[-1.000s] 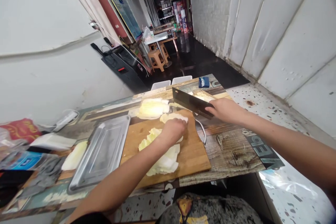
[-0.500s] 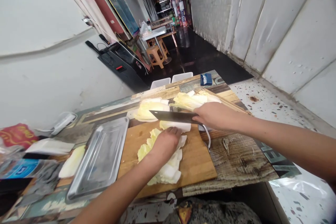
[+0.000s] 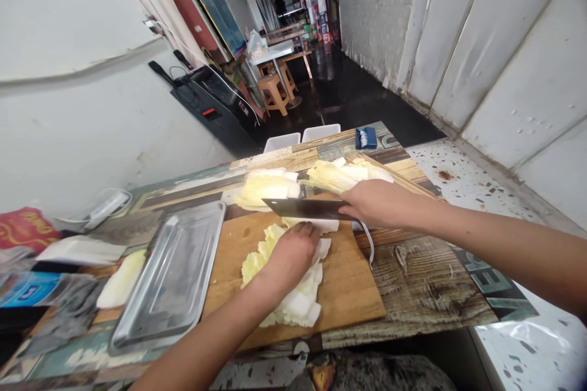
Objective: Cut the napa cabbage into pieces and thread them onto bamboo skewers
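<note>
My right hand (image 3: pixel 372 201) is closed round the handle of a cleaver (image 3: pixel 305 208). Its dark blade points left, at a piece of napa cabbage (image 3: pixel 328 225) near the far edge of the wooden cutting board (image 3: pixel 353 293). With fingers curled, my left hand (image 3: pixel 296 247) presses on the cabbage just on the near side of the blade. Cut cabbage pieces (image 3: pixel 300 305) lie on the board under and in front of that hand. Beyond the board rest two heaps of cabbage leaves, one on the left (image 3: pixel 268 186) and one on the right (image 3: pixel 332 176).
Left of the board lies a metal tray (image 3: pixel 172 281), with a loose cabbage leaf (image 3: pixel 120 281) and a grey cloth (image 3: pixel 76 311) beyond it. A blue box (image 3: pixel 365 137) and thin wooden skewers (image 3: pixel 403 178) are at the far right. White bins (image 3: pixel 321 132) stand past the table's far edge.
The blade has dropped slightly onto the cabbage piece. My left hand stays on the cabbage, and the view has shifted a little.
</note>
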Available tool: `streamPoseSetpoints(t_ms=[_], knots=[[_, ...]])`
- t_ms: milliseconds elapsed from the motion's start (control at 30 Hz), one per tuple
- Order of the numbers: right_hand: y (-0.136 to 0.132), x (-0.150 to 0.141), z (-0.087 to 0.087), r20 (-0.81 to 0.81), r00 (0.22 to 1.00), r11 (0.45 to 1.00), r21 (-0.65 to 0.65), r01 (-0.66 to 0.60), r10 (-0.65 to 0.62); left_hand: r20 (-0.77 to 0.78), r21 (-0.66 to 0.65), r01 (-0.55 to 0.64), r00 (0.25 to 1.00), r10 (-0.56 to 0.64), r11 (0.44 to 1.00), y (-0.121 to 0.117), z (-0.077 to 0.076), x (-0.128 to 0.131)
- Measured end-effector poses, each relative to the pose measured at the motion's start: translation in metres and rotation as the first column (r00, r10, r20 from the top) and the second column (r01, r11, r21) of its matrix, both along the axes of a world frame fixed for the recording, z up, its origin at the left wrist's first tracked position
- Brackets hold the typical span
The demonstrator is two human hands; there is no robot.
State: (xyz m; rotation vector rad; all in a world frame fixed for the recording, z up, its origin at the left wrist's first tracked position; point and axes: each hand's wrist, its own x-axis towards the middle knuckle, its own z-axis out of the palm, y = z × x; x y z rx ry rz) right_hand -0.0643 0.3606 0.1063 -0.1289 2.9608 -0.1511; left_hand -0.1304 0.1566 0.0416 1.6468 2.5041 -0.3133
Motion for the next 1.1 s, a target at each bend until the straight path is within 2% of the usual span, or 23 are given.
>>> streamPoseSetpoints(t_ms=[133, 400, 733, 967, 1100], knots=[[-0.002, -0.004, 0.0, 0.038, 0.999, 1.0, 0.025, -0.005, 0.004, -0.023, 0.005, 0.023, 0.999, -0.023, 1.0, -0.001, -0.002, -0.001], [-0.004, -0.004, -0.003, 0.058, 0.998, 0.999, 0.042, 0.007, -0.009, -0.013, -0.048, 0.038, 0.999, -0.039, 0.998, 0.003, 0.004, 0.002], [0.001, -0.007, -0.006, 0.053, 0.999, 0.999, 0.051, -0.011, 0.008, 0.003, 0.048, 0.032, 0.999, -0.032, 0.998, -0.002, -0.008, -0.002], [-0.011, -0.01, -0.025, 0.041, 0.999, 0.998, 0.048, -0.035, 0.033, 0.026, -0.001, 0.002, 1.0, -0.002, 1.0, 0.003, -0.006, -0.003], [0.0, 0.001, -0.027, -0.009, 1.0, 0.999, 0.048, -0.007, 0.007, 0.042, -0.013, -0.023, 0.999, 0.023, 1.0, 0.002, 0.0, 0.0]])
